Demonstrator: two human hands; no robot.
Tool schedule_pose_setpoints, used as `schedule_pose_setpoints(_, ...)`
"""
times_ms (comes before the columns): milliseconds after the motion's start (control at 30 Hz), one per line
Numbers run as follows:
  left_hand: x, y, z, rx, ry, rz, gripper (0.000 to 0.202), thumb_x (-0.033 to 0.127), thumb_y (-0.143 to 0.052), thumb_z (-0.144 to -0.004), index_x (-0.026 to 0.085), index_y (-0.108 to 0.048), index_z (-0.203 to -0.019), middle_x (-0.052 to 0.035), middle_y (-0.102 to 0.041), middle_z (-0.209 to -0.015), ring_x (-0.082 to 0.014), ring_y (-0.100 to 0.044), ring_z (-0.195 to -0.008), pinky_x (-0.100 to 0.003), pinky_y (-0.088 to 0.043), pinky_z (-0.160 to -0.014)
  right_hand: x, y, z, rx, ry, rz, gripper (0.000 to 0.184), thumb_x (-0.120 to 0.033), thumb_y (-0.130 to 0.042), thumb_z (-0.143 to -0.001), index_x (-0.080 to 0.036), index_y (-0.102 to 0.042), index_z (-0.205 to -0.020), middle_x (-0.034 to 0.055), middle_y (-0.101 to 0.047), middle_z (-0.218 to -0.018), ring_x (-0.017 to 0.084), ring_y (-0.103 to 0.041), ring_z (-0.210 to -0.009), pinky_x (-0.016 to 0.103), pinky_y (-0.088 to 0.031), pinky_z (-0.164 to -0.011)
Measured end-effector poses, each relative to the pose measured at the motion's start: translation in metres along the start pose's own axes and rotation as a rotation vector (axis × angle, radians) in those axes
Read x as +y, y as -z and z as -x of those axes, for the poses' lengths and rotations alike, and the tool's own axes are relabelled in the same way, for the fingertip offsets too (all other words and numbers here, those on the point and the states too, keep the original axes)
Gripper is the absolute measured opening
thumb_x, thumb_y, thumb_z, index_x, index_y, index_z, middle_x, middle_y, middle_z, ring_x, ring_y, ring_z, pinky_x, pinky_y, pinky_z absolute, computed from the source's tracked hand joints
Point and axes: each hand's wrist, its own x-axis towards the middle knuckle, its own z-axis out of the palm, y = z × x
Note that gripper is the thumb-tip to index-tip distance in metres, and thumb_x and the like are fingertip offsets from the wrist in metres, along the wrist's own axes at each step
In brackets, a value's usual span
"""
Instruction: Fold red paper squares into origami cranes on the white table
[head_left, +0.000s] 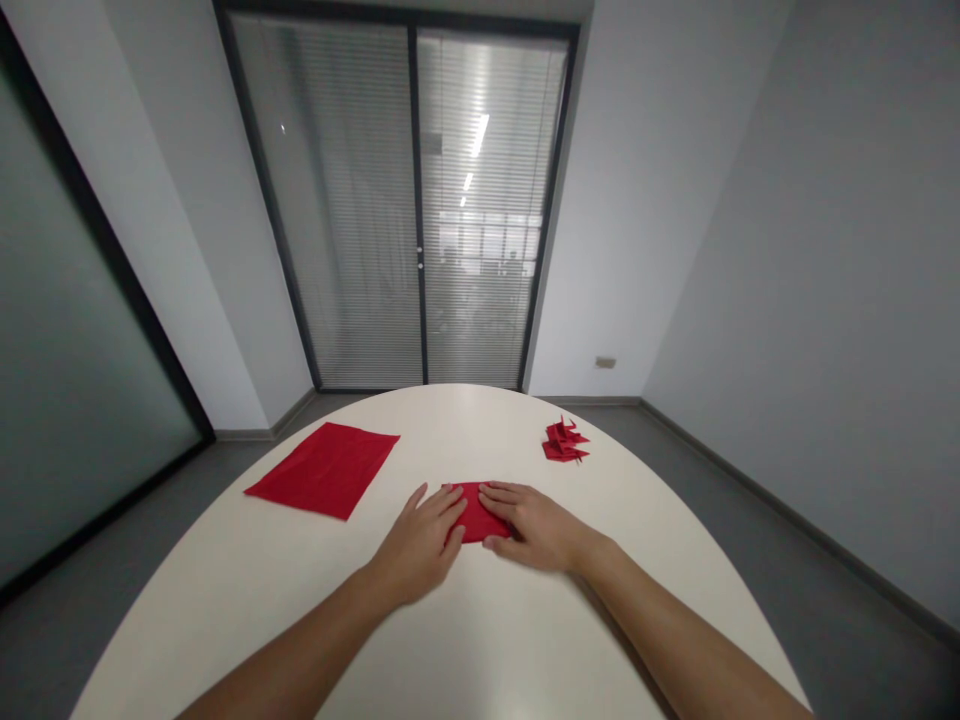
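Note:
A folded piece of red paper (pixel 474 518) lies flat on the white table in front of me. On its left part rest the fingers of my left hand (pixel 422 540), stretched out and slightly spread. My right hand (pixel 536 525) lies over the right part, fingers extended flat and the thumb at the near edge. Both hands press on the paper from above and hide its left and right ends. Neither hand is wrapped round anything.
A larger red sheet (pixel 326 470) lies spread at the left of the round white table (pixel 480 640). Several folded red paper figures, crane-like, (pixel 564 441) stand close together at the back right. Behind the table are glass doors with blinds (pixel 360 220) and grey walls.

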Motion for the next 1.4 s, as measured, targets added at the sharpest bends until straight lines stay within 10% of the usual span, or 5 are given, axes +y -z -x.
schedule_pose_setpoints(1400,0.005,0.006,0.0,0.055,0.029,0.117,0.027,0.021,-0.04,-0.099,0.023,-0.061,-0.114,-0.0083,-0.07,-0.122,-0.0244,-0.066,-0.107,-0.039,-0.05,-0.096,0.009,0.005,0.003,0.1,-0.042,-0.091,0.026,-0.033,-0.05,-0.099,-0.019,-0.072,-0.098,0.0099,-0.074,-0.105,0.025,-0.063,-0.111,0.037,-0.048,-0.097)
